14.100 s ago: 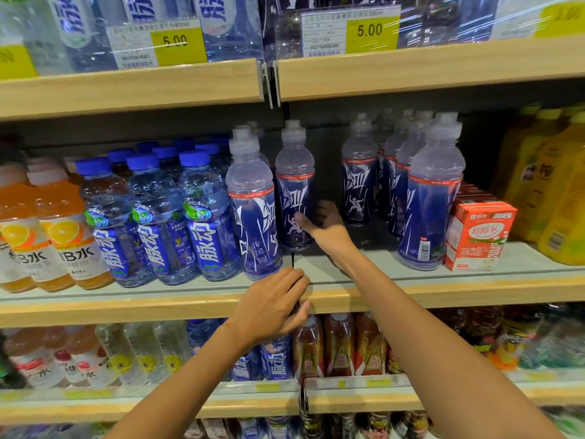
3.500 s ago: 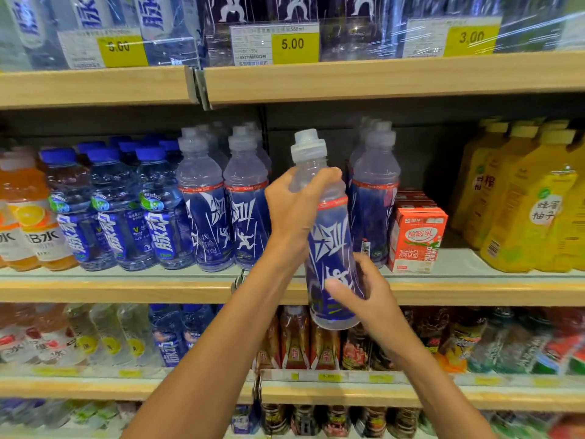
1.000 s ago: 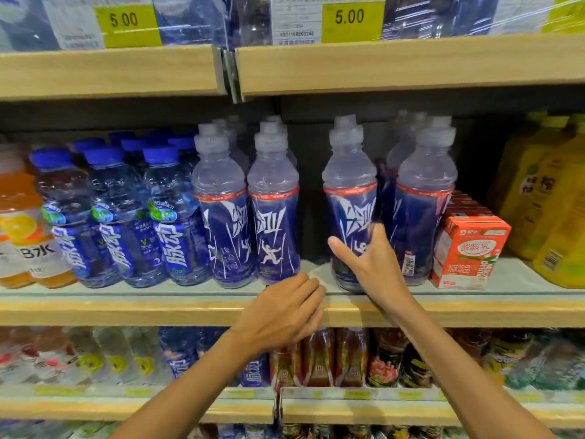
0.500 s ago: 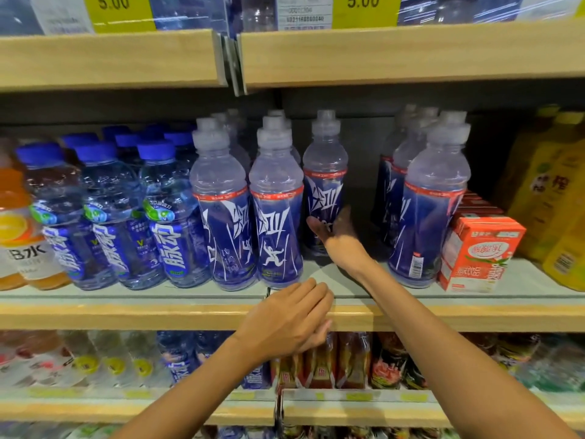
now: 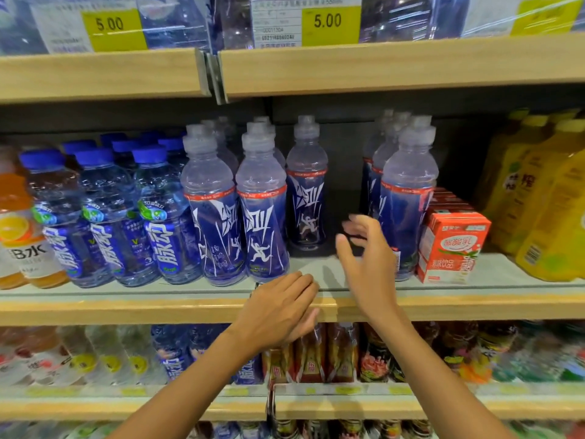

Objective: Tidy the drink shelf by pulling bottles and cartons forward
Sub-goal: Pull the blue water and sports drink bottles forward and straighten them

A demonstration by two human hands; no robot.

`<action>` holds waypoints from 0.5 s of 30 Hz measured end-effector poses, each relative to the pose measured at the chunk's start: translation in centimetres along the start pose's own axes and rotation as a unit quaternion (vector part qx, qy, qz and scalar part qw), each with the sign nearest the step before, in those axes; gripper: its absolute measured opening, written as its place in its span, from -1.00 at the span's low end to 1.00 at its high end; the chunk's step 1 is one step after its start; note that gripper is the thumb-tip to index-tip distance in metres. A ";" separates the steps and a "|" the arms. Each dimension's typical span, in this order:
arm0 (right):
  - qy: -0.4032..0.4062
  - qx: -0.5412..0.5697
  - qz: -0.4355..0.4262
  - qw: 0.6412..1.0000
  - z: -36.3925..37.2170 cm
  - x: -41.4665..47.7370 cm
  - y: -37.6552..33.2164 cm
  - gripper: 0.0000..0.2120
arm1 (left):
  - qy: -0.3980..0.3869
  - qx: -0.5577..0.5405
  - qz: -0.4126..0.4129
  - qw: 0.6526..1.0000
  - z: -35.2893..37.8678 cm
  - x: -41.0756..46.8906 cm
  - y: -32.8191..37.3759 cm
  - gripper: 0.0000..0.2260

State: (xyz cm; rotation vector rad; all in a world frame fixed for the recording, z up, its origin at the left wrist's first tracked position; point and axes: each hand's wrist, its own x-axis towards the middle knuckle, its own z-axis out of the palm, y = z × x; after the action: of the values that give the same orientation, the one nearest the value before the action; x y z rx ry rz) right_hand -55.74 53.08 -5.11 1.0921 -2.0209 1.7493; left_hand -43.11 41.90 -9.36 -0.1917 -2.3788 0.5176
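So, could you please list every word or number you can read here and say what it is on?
"5.00": left price tag.
"5.00": middle price tag; its small print is blurred.
"脉动": blue-capped bottles.
"尖叫": purple bottles.
"B水": orange bottle.
Too blurred to read: red carton, yellow bottles, lower-shelf bottles.

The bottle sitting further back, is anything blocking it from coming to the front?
No drinks block it. Bare shelf lies before the set-back bottle; only the left hand rests on the front edge there.
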 end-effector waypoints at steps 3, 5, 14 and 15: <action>0.139 -0.054 -0.086 0.985 -3.5 -1.5 0.3 -0.69 | -0.002 -0.007 -0.021 1.000 0.4 1.2 0.9 -0.63; 0.161 -0.083 -0.084 0.980 -4.6 -0.9 0.6 -0.58 | -0.014 -0.010 -0.027 0.999 0.7 1.9 1.5 -0.60; 0.177 -0.164 -0.018 0.970 -3.0 2.4 0.5 -0.25 | -0.053 -0.010 -0.042 0.998 0.8 2.3 1.6 -0.57; 0.185 -0.174 -0.006 0.967 -2.8 2.8 0.4 -0.23 | -0.056 -0.009 -0.044 0.997 0.8 2.3 1.7 -0.57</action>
State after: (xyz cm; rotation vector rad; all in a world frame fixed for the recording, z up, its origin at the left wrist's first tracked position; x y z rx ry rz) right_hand -58.66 54.63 -2.95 0.6146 -1.9724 1.3902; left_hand -45.38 43.79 -9.22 -0.0669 -2.4891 0.4754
